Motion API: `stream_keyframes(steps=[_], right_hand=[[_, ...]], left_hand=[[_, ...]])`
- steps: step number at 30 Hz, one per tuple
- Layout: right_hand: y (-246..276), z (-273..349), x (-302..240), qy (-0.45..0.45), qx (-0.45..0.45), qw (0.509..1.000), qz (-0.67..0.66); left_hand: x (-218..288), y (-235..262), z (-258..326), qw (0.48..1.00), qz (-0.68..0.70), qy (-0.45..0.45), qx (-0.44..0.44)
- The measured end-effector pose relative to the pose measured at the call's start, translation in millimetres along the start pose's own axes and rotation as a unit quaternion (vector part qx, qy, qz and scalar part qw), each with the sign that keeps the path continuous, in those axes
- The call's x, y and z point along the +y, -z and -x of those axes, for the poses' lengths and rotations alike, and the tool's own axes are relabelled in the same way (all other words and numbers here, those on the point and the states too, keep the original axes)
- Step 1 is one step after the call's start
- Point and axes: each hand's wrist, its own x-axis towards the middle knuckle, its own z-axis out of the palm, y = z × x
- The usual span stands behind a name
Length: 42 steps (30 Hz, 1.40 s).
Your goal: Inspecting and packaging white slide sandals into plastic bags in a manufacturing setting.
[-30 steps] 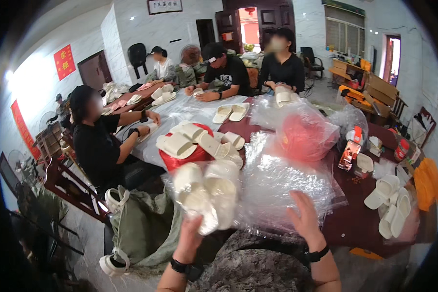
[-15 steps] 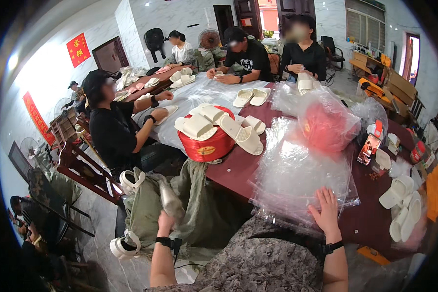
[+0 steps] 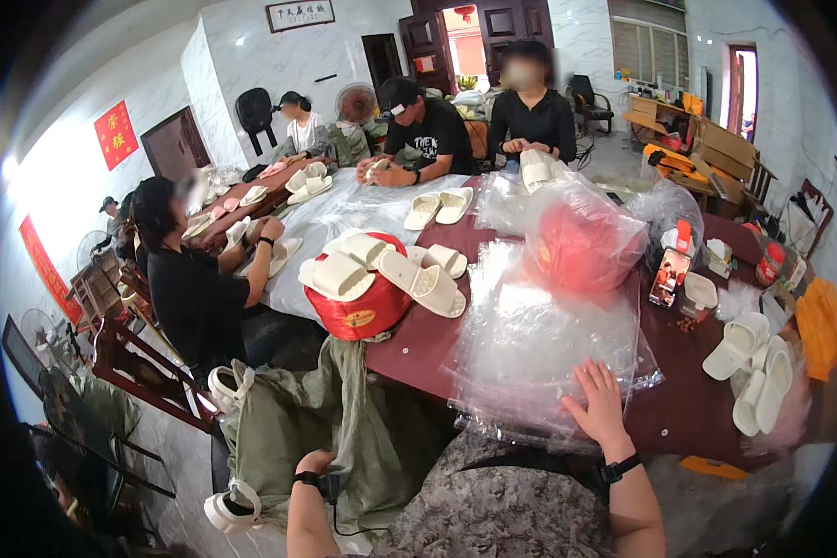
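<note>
My right hand (image 3: 597, 400) lies with its fingers spread on a stack of clear plastic bags (image 3: 530, 325) at the table's near edge. Down at the left, my left hand (image 3: 316, 463) is at a green woven sack (image 3: 279, 442) beside the table; its fingers are hidden. Two white strapped shoes hang at the sack's left side, an upper white shoe (image 3: 230, 384) and a lower white shoe (image 3: 232, 507). Ahead, several cream slippers (image 3: 423, 279) rest on and against a round red bundle (image 3: 367, 312).
A red bundle in clear plastic (image 3: 586, 246) stands behind the bags. To the right are a phone (image 3: 668, 276), a red-lidded jar (image 3: 769, 264), white slippers (image 3: 763, 381) and orange cloth (image 3: 820, 325). Co-workers sit and stand around the table. A wooden chair (image 3: 139, 372) stands at left.
A blurred pale thing at my left hand is out of sight now, and that hand has lowered against the sack. My right hand stays on the bags. The whole view has shifted.
</note>
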Motion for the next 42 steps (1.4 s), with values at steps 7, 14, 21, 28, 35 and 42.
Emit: stream_keyframes(steps=[7, 14, 21, 28, 35, 42], right_hand=[[-0.8, 4.1, 4.6, 0.003, 0.001, 1.0, 0.007], [-2.7, 0.8, 6.7, 0.006, 0.005, 1.0, 0.014], [-8.7, -4.8, 2.8, 0.023, 0.013, 1.0, -0.007], [-2.2, 12.4, 12.3, 0.008, 0.014, 1.0, -0.018], [-8.3, 4.7, 8.0, 0.012, 0.009, 1.0, -0.008], [-7.4, 5.6, 8.7, 0.007, 0.011, 1.0, -0.015]], left_hand=[[143.0, 52.8, 62.7, 0.916, -0.015, -0.234, 0.326], [362.1, 45.0, 169.0, 0.69, 0.021, -0.646, 0.325], [468.5, -2.1, 131.3, 0.733, -0.352, -0.452, 0.368], [510.0, -13.8, 129.3, 0.746, -0.107, -0.529, 0.391], [532.1, 66.3, 201.3, 0.766, 0.432, -0.475, -0.035], [515.6, 73.6, 288.9, 0.668, 0.495, -0.528, -0.173]])
